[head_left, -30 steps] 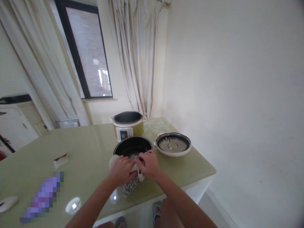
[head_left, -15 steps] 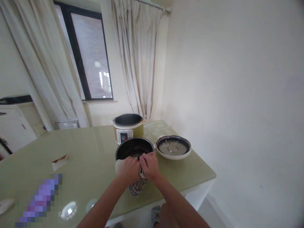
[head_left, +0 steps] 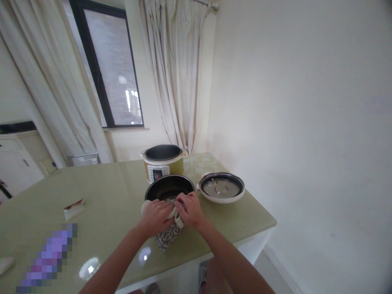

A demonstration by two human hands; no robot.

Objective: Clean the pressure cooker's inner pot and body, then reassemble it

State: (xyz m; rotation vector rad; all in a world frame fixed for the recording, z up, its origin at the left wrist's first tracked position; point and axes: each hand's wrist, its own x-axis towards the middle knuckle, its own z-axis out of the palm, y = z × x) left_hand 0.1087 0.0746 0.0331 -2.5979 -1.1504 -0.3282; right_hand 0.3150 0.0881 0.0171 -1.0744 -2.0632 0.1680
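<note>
A black inner pot (head_left: 169,188) stands on the green table (head_left: 113,200) in front of me. Both hands press a patterned cloth (head_left: 167,236) against the pot's near rim. My left hand (head_left: 155,217) grips the cloth on the left, and my right hand (head_left: 191,209) grips it on the right, fingers curled over the rim. The cloth's lower end hangs down the pot's near side onto the table.
Behind the pot stands an open yellow-green rice cooker (head_left: 162,162). Its lid (head_left: 221,186) lies upside down to the right. A small folded packet (head_left: 73,207) lies at the left. The table's right edge drops off near a white wall. Curtains and a window are behind.
The two hands have shifted slightly on the cloth at the pot's rim, moving apart a little. The cloth stays held against the pot.
</note>
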